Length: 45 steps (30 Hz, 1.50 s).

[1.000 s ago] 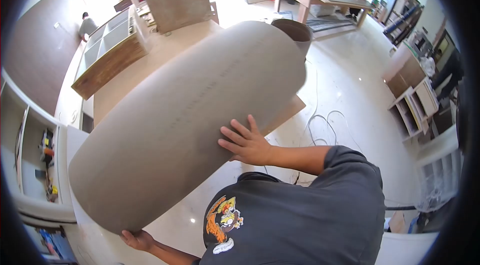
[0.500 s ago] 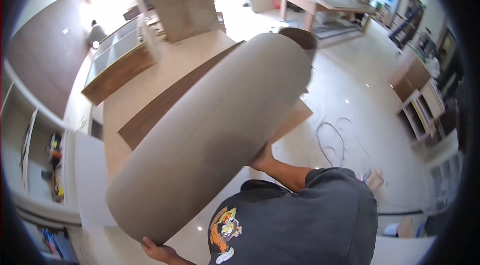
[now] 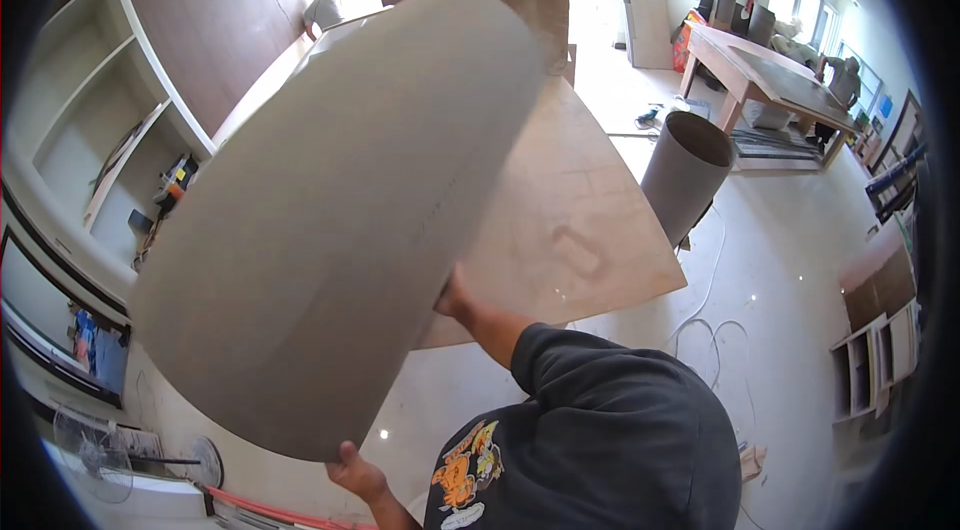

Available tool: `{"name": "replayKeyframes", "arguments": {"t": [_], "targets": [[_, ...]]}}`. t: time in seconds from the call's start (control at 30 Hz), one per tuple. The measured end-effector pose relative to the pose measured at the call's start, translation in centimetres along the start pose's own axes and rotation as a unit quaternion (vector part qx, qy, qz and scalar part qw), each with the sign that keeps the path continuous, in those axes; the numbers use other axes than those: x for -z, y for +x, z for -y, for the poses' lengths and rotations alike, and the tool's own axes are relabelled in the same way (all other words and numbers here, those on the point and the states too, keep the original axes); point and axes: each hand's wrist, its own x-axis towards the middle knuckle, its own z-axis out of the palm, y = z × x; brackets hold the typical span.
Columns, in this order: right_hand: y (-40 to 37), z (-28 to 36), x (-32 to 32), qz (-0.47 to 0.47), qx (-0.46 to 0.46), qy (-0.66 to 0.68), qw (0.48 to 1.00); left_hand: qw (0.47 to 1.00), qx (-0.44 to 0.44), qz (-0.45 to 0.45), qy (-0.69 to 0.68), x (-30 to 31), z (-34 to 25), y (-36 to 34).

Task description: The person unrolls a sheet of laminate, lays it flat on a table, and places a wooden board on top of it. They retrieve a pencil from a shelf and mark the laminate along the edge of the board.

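A large grey-brown flexible sheet (image 3: 320, 200), curved along its length, spans the left and middle of the head view. My left hand (image 3: 358, 473) grips its near lower edge, thumb on top and the other fingers hidden. On the sheet's right edge is my right hand (image 3: 452, 298), closed around it, with most fingers out of sight beneath. Behind and under the raised sheet lies a wide plywood board (image 3: 600, 220). Just past the board's right corner a similar sheet, rolled into a tube (image 3: 685, 175), stands on end.
White cables (image 3: 715, 330) trail across the glossy floor on the right. A large wooden table (image 3: 745, 80) stands at the back right, with a person (image 3: 843, 80) beside it. Another person (image 3: 322, 10) is at the far left wall. Shelving (image 3: 100, 120) and a fan (image 3: 95, 450) are at left.
The sheet has swung left and its curve is broader. Both hands stay on its edges. More plywood and the standing tube now show, and the view has shifted.
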Motion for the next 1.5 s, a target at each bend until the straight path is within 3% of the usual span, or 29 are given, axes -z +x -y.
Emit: {"name": "replayKeyframes", "arguments": {"t": [0.1, 0.2, 0.3, 0.33, 0.4, 0.5, 0.53, 0.6, 0.67, 0.77, 0.8, 0.9, 0.93, 1.03, 1.1, 1.2, 1.27, 1.37, 1.47, 1.5], "targets": [[-4.2, -2.2, -6.5, -0.062, -0.118, -0.065, 0.989, 0.992, 0.029, 0.078, 0.093, -1.0, 2.0, -2.4], [-7.8, -1.2, -9.5, -0.132, -0.138, -0.165, 0.968, 0.981, -0.069, 0.104, 0.146, -7.2, 0.4, -2.2], [-11.6, 3.2, -11.2, -0.11, -0.094, -0.168, 0.975, 0.96, -0.126, 0.187, 0.166, -12.5, 0.0, -2.0], [-13.1, 5.5, -11.7, -0.101, -0.072, -0.183, 0.975, 0.927, -0.121, 0.232, 0.27, -13.8, 1.0, -2.7], [-16.1, 10.0, -10.1, -0.068, -0.002, -0.247, 0.967, 0.886, -0.139, 0.273, 0.348, -17.1, 1.4, -4.9], [-22.1, 17.0, -7.0, 0.01, 0.089, -0.292, 0.952, 0.882, -0.303, 0.275, 0.235, -22.6, 2.6, -10.4], [-24.8, 18.8, -6.2, 0.045, 0.101, -0.306, 0.946, 0.875, -0.316, 0.295, 0.219, -23.7, 2.5, -11.7], [-31.3, 20.5, -6.6, 0.113, 0.173, -0.437, 0.876, 0.861, -0.317, 0.339, 0.206, -25.9, 2.7, -13.7], [-36.0, 21.3, -4.6, 0.187, 0.217, -0.451, 0.845, 0.844, -0.292, 0.397, 0.212, -27.2, 3.3, -15.5], [-40.4, 20.6, -4.1, -0.026, 0.271, -0.457, 0.847, 0.781, -0.295, 0.465, 0.294, -29.1, 3.5, -18.3], [-40.7, 20.9, -2.5, -0.074, 0.287, -0.466, 0.834, 0.735, -0.27, 0.521, 0.34, -29.5, 4.7, -19.7], [-39.8, 22.5, 5.1, -0.214, 0.347, -0.481, 0.776, 0.687, -0.202, 0.597, 0.362, -29.1, 4.3, -22.0], [-40.5, 23.0, 5.4, -0.356, 0.317, -0.521, 0.708, 0.703, -0.197, 0.574, 0.372, -28.4, 3.5, -22.0], [-41.7, 25.1, 8.1, -0.382, 0.293, -0.383, 0.789, 0.753, -0.183, 0.483, 0.407, -25.2, -0.3, -17.2], [-42.1, 25.4, 9.1, -0.378, 0.308, -0.368, 0.792, 0.81, -0.241, 0.332, 0.419, -21.8, -0.6, -12.5], [-42.2, 25.9, 9.8, -0.371, 0.311, -0.348, 0.803, 0.783, -0.275, 0.166, 0.533, -18.0, -3.6, -6.5], [-42.2, 26.1, 10.9, -0.386, 0.3, -0.343, 0.802, 0.817, -0.249, 0.107, 0.51, -15.7, -3.4, -4.0], [-41.5, 26.7, 14.0, -0.431, 0.276, -0.33, 0.793, 0.811, -0.246, 0.087, 0.524, -12.7, -2.0, -2.0], [-41.6, 27.4, 16.4, -0.48, 0.26, -0.303, 0.781, 0.852, -0.18, 0.047, 0.49, -8.4, 2.3, -0.1], [-41.5, 27.4, 16.9, -0.496, 0.255, -0.299, 0.774, 0.84, -0.163, 0.045, 0.515, -6.5, 4.7, 0.3]]}}
